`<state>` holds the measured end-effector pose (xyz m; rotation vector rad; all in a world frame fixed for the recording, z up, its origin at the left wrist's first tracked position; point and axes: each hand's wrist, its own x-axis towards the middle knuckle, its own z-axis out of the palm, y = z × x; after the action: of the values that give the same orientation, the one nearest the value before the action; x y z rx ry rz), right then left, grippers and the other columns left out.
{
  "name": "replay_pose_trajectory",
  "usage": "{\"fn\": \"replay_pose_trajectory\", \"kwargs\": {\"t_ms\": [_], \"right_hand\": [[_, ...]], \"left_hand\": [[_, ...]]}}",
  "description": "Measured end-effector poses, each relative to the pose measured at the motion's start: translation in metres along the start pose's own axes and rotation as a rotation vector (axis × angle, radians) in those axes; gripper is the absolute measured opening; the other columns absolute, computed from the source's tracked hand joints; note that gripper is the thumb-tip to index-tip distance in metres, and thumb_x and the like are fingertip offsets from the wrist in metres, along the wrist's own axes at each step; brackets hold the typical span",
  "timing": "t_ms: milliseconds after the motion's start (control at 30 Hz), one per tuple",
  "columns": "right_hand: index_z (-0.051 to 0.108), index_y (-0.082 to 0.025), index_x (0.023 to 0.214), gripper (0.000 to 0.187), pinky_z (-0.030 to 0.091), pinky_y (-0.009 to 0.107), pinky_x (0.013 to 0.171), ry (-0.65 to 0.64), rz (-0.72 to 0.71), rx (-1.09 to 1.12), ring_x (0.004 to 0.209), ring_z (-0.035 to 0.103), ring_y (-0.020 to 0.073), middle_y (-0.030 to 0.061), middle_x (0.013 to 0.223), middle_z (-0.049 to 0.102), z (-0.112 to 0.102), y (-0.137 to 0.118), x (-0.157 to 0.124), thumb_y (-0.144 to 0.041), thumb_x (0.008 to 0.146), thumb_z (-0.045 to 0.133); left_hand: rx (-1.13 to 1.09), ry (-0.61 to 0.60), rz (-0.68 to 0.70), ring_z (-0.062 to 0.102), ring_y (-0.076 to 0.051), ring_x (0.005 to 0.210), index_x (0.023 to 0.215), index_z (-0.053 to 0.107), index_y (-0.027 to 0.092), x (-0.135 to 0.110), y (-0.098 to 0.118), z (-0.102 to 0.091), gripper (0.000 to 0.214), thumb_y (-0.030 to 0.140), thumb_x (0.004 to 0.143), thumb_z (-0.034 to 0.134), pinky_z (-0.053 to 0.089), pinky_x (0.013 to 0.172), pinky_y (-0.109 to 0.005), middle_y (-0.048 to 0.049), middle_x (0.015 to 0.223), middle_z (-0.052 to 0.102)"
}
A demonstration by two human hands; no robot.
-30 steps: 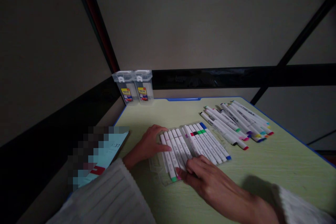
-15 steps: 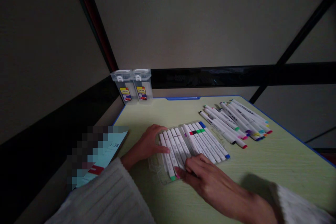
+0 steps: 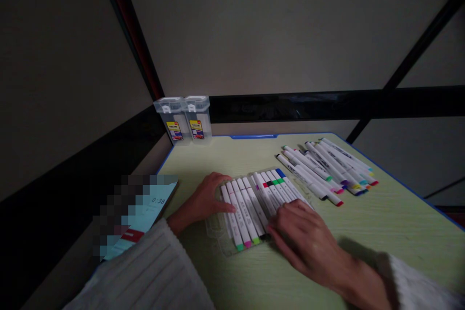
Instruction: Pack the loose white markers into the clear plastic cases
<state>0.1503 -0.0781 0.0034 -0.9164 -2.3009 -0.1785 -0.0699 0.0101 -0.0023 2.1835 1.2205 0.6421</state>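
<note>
A clear plastic marker case (image 3: 228, 252) lies flat on the table, holding a row of white markers (image 3: 244, 215) with coloured ends. My left hand (image 3: 207, 198) grips the case's left side, thumb across the leftmost markers and fingers at the far edge. Over the near ends of the markers in the middle and right of the row rests my right hand (image 3: 308, 240), its fingers curled. The fingertips are partly hidden and slightly blurred, so what they pinch, if anything, does not show. Green, pink and lime ends are visible to its left.
A loose pile of white markers (image 3: 327, 167) lies at the table's right side. Two clear lidded boxes (image 3: 196, 121) stand at the back left corner. A phone with a light blue screen (image 3: 145, 213) is at the left. Walls rise behind the blue-edged table (image 3: 240, 155).
My right hand has moved right along the row of markers, uncovering the pink, lime and dark ends. My left hand has stayed in place on the case.
</note>
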Motion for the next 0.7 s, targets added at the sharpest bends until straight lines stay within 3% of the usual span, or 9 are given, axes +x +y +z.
{"fn": "replay_pose_trajectory", "kwargs": {"t_ms": [133,233,467,700], "right_hand": [[0.045,-0.018,0.064,0.020,0.027,0.030,0.060,-0.050,0.201,-0.101,0.055,0.040,0.0142,0.0002,0.056,0.047,-0.0019,0.0108,0.0007,-0.022,0.082,0.040],[0.045,-0.018,0.061,0.021,0.026,0.031,0.062,-0.130,0.270,-0.112,0.056,0.041,0.0150,0.0001,0.056,0.047,0.0002,0.0128,0.0011,-0.024,0.080,0.043],[0.048,-0.017,0.057,0.024,0.025,0.031,0.066,-0.282,0.335,-0.020,0.056,0.045,0.0142,-0.0005,0.055,0.051,0.0070,0.0108,0.0011,-0.022,0.080,0.045],[0.046,-0.017,0.056,0.023,0.027,0.032,0.067,-0.283,0.329,0.053,0.055,0.043,0.0124,-0.0013,0.054,0.049,0.0074,0.0113,0.0014,-0.015,0.078,0.041]], "left_hand": [[-0.017,-0.014,0.006,0.050,-0.023,0.101,0.104,0.055,0.017,0.0002,0.0002,-0.0002,0.060,0.032,0.050,0.076,0.039,0.089,-0.036,-0.0069,0.106,0.054],[-0.031,-0.008,0.021,0.050,-0.024,0.100,0.103,0.056,0.019,0.0006,-0.0003,-0.0001,0.059,0.032,0.050,0.076,0.039,0.089,-0.037,-0.0062,0.105,0.055],[-0.016,-0.024,0.016,0.049,-0.024,0.101,0.104,0.055,0.018,0.0014,-0.0008,-0.0003,0.058,0.033,0.051,0.075,0.038,0.089,-0.037,-0.0063,0.106,0.054],[-0.019,-0.047,-0.005,0.047,-0.024,0.103,0.106,0.053,0.015,0.0006,-0.0008,-0.0008,0.062,0.035,0.052,0.075,0.037,0.091,-0.037,-0.0079,0.108,0.051]]}}
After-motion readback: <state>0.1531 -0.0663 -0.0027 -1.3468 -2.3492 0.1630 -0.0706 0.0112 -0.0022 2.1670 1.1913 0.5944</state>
